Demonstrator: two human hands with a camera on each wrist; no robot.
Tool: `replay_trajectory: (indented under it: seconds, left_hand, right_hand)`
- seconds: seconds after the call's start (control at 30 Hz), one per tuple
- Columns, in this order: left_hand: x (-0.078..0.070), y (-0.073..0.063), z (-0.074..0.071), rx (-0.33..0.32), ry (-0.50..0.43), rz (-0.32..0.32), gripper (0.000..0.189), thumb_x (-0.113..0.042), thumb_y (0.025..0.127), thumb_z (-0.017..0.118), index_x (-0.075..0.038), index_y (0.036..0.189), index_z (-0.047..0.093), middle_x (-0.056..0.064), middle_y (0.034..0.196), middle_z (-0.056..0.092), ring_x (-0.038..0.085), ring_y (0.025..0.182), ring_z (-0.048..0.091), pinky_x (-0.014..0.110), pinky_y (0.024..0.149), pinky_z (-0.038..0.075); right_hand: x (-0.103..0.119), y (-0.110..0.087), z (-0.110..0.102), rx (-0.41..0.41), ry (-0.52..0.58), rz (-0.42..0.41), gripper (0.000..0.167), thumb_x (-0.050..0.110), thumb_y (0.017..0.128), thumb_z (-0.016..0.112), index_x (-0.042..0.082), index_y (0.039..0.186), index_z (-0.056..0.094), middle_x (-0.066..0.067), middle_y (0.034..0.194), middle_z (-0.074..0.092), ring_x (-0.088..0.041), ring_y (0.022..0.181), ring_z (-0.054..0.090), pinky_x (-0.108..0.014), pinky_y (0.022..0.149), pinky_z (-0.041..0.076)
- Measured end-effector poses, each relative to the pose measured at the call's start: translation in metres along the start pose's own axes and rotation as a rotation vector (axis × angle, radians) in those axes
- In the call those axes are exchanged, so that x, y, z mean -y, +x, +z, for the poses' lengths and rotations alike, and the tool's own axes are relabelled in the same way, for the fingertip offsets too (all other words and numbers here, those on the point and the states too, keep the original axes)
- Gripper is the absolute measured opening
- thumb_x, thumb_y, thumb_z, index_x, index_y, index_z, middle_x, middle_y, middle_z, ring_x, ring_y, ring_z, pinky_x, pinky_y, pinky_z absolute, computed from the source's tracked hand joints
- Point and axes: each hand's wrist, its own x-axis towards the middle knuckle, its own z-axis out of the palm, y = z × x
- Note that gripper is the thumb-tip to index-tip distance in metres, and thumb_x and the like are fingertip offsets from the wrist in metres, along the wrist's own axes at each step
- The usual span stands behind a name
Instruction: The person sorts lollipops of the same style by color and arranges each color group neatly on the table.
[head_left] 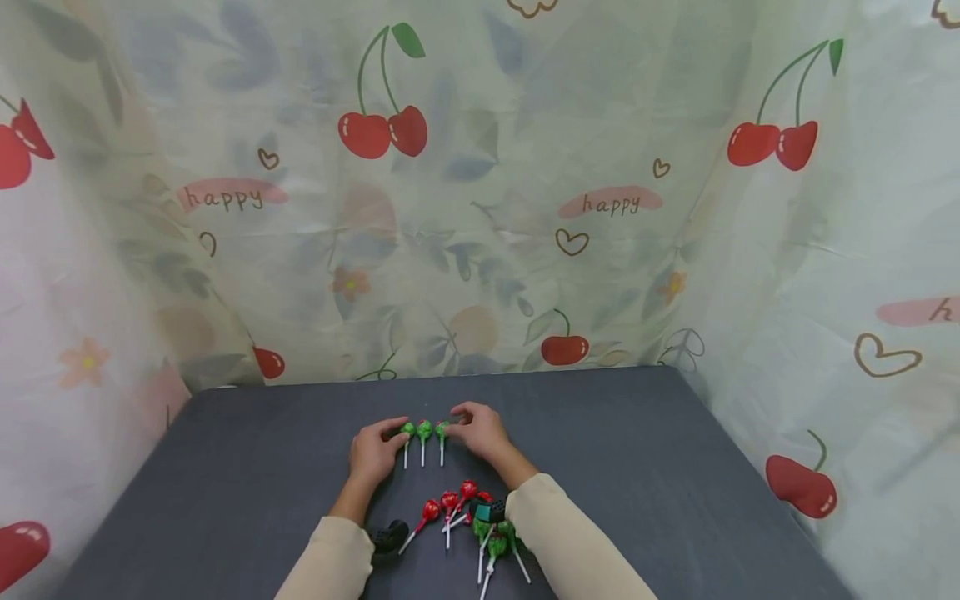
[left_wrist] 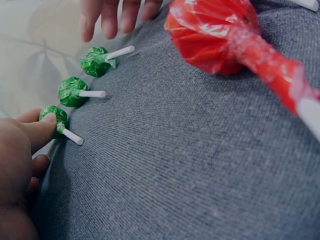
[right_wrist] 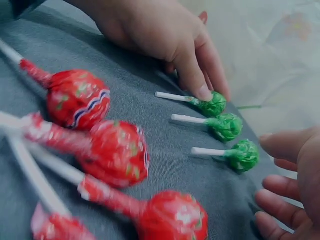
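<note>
Three green lollipops lie in a row on the dark table, their white sticks toward me. My left hand [head_left: 372, 452] pinches the ball of the left lollipop [left_wrist: 54, 119] between thumb and fingers. The middle lollipop [right_wrist: 227, 127] lies untouched between the hands. Beside the right lollipop [right_wrist: 243, 155] is my right hand [head_left: 480, 431]; its thumb is close to the ball and its other fingers [right_wrist: 282, 200] are spread loosely, holding nothing.
Nearer to me lie several red lollipops [head_left: 431, 510] with crossing sticks, and several green lollipops [head_left: 497, 546] partly under the right forearm. A printed curtain [head_left: 465, 208] surrounds the dark table [head_left: 262, 467] at the back and sides.
</note>
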Motion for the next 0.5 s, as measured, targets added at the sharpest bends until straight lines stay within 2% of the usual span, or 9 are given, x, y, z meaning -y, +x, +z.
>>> replay_trajectory:
  seconds: [0.17, 0.33, 0.5]
  left_hand:
    - [0.001, 0.000, -0.001, 0.003, 0.000, 0.003, 0.028, -0.018, 0.089, 0.072, -0.016, 0.117, 0.073, 0.011, 0.115, 0.068, 0.030, 0.100, 0.062, 0.049, 0.087, 0.044]
    - [0.002, 0.001, -0.002, 0.001, 0.002, -0.004, 0.028, -0.018, 0.089, 0.073, -0.016, 0.116, 0.074, 0.011, 0.115, 0.069, 0.031, 0.101, 0.062, 0.049, 0.088, 0.044]
    - [0.002, 0.001, -0.001, 0.007, 0.005, 0.002, 0.028, -0.020, 0.088, 0.073, -0.017, 0.117, 0.073, 0.010, 0.115, 0.069, 0.031, 0.102, 0.062, 0.048, 0.088, 0.044]
  right_hand:
    - [-0.002, -0.006, -0.009, 0.057, -0.017, -0.037, 0.029, 0.022, 0.086, 0.076, 0.008, 0.111, 0.070, 0.002, 0.084, 0.063, -0.014, 0.075, 0.057, -0.032, 0.066, 0.047]
    - [0.000, -0.017, -0.021, 0.097, -0.023, -0.144, 0.026, 0.022, 0.086, 0.075, 0.008, 0.108, 0.071, 0.004, 0.081, 0.062, -0.012, 0.072, 0.056, -0.030, 0.063, 0.046]
    - [0.000, -0.037, -0.033, 0.169, 0.027, -0.233, 0.026, 0.020, 0.087, 0.074, 0.005, 0.108, 0.071, 0.006, 0.079, 0.062, -0.010, 0.070, 0.055, -0.028, 0.062, 0.045]
